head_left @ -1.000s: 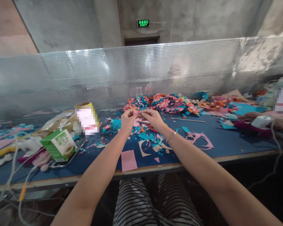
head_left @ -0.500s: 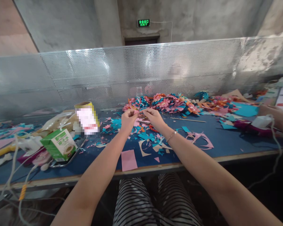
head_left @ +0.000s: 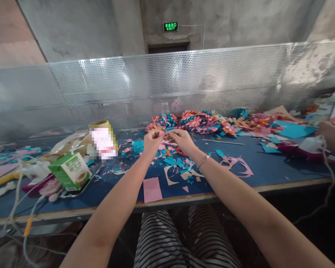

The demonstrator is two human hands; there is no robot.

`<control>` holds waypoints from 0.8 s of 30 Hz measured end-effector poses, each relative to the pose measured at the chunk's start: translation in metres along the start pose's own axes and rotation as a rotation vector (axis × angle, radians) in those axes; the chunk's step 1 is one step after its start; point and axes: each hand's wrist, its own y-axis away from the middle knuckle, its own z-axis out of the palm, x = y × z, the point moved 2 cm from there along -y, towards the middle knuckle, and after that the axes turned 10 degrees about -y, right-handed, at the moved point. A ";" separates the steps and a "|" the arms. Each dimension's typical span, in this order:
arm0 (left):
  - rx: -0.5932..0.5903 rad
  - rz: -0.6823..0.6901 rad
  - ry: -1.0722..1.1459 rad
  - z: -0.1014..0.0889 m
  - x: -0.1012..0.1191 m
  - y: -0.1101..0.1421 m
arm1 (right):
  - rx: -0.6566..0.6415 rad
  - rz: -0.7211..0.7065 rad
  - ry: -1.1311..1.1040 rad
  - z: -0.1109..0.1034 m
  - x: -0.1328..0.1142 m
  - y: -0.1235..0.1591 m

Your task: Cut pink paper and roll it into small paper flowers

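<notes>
Left hand (head_left: 153,142): fingertips closed on a small pink paper piece (head_left: 162,133), over the bench (head_left: 262,173). Right hand (head_left: 182,140): fingertips just beside it; hold unclear. Handwork: seemingly fine, calling for light pressure. Pink rectangular sheet (head_left: 152,190): front edge. Paper flowers (head_left: 194,122): towards back edge.

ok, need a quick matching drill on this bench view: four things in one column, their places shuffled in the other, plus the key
1. Small pink piece
2. Green-and-white box
3. Thin pale stick
4. Pink rectangular sheet

A. Near the table's front edge, between the forearms
B. At the left hand's fingertips
C. Far to the left of both hands
D. Right of the right hand

Pairs: 1-B, 2-C, 3-D, 4-A
</notes>
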 end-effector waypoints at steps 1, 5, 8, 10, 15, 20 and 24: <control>-0.001 0.000 -0.003 0.000 0.000 0.000 | 0.000 0.005 -0.006 0.000 0.000 0.000; -0.024 0.004 -0.032 0.000 0.000 -0.002 | -0.009 -0.004 0.038 0.000 0.000 -0.001; -0.037 0.012 -0.076 0.001 0.001 -0.002 | -0.019 -0.046 0.120 0.000 -0.002 -0.001; -0.046 0.031 -0.105 0.002 0.005 -0.002 | -0.026 -0.086 0.183 0.000 -0.003 0.000; -0.052 0.040 -0.154 0.003 0.012 0.001 | -0.048 -0.168 0.374 0.000 -0.005 0.002; -0.031 0.016 -0.180 0.003 0.010 0.001 | -0.002 -0.175 0.426 -0.004 -0.004 0.000; -0.053 -0.024 -0.134 0.003 0.005 0.000 | -0.003 -0.251 0.532 -0.007 -0.002 -0.002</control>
